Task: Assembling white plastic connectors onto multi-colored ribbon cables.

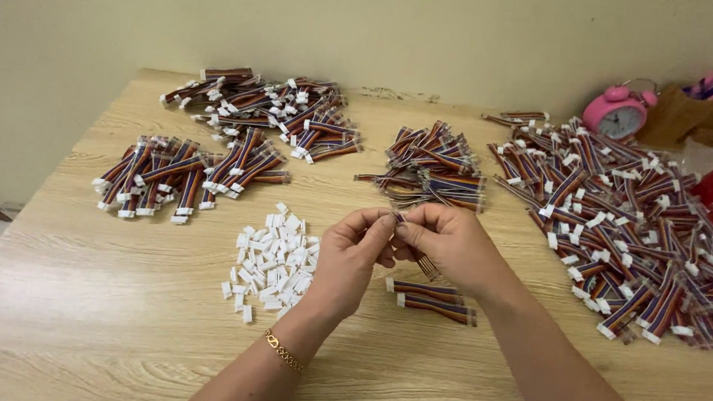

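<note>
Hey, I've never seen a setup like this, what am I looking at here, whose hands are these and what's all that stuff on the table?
There is no machine: these are one person's two bare hands, filmed by a camera worn on the head and looking down at a wooden table.

The left hand, with a gold bracelet on its wrist, and the right hand meet over the middle of the table. Together their fingers pinch one short multicoloured wire bundle.

Under the hands lie two more such bundles. To the left is a heap of small white plastic connectors. Further back and left are piles of bundles with white ends; in the middle is a pile without them. A large heap fills the right side. A pink alarm clock stands at the back by the wall.
</note>
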